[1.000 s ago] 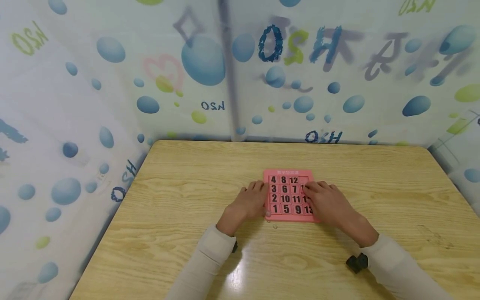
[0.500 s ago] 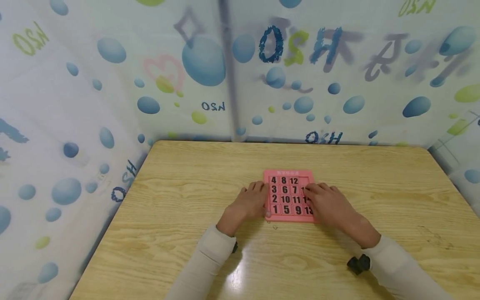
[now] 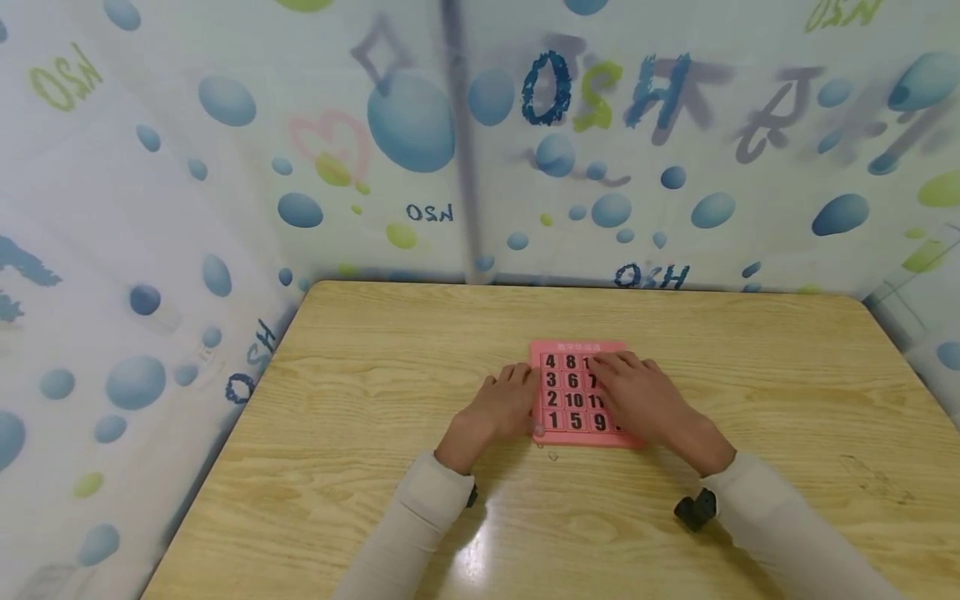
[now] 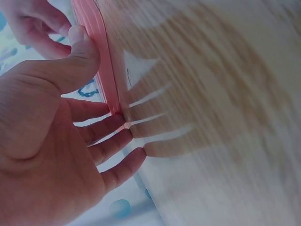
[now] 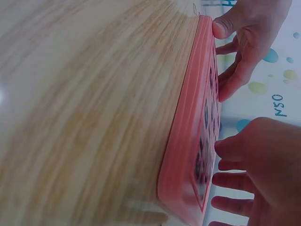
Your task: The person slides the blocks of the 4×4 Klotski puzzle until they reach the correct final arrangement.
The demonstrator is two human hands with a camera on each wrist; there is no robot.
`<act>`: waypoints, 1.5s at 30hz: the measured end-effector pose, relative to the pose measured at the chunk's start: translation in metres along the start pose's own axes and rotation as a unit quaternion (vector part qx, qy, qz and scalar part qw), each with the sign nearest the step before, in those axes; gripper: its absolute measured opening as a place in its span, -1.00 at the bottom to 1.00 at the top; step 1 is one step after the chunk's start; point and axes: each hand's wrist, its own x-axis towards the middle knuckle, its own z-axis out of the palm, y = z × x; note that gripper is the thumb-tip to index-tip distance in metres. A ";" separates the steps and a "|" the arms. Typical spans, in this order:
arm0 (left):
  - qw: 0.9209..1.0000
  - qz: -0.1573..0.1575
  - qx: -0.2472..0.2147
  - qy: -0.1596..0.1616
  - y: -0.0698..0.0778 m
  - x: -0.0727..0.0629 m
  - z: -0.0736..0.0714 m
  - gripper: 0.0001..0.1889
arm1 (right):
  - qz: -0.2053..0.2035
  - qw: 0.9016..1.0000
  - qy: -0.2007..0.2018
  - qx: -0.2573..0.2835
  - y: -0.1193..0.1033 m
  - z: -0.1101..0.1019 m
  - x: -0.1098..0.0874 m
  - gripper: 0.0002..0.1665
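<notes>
A pink number slide puzzle point(image 3: 573, 411) lies flat on the wooden table, its black numbers readable in the left columns. My left hand point(image 3: 501, 406) holds its left side. In the left wrist view the thumb point(image 4: 81, 44) lies on the frame's edge, while the other fingers point(image 4: 113, 149) reach down beside it to the tabletop. Over the right columns is my right hand point(image 3: 643, 398), its fingertips around the top row, hiding several tiles. In the right wrist view its thumb point(image 5: 225, 147) meets the tiled face, with the remaining fingers stretched out.
The wooden table point(image 3: 390, 358) reaches back to a wall covering point(image 3: 337, 242) printed with blue and green bubbles. Long pale sleeves point(image 3: 408, 525) cover both forearms. A dark wrist-worn device point(image 3: 695, 509) sits under the right cuff.
My right hand has shifted left and slightly away from me, from the right column to around the 12 tile, covering more numbers. The left hand stays at the puzzle's left side.
</notes>
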 end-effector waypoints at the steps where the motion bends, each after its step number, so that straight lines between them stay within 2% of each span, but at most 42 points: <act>1: 1.000 0.000 0.000 0.000 0.000 0.000 0.000 -0.06 | -0.002 1.000 -0.002 -0.003 -0.001 0.000 0.001 -0.42; 15: 1.000 0.002 0.001 0.002 0.000 0.001 0.001 -0.08 | 0.013 1.000 0.007 -0.018 0.000 0.000 0.000 -0.49; 23: 1.000 -0.001 -0.003 0.000 -0.001 0.001 0.002 -0.06 | 0.028 1.000 -0.007 -0.010 0.004 -0.001 -0.003 -0.46; 36: 1.000 0.001 0.000 0.002 -0.001 0.000 0.002 -0.06 | 0.022 1.000 0.004 -0.020 0.014 -0.005 -0.008 -0.53; 45: 1.000 0.001 0.005 0.002 -0.001 0.001 0.002 -0.07 | 0.023 1.000 0.012 -0.013 0.011 -0.005 -0.003 -0.52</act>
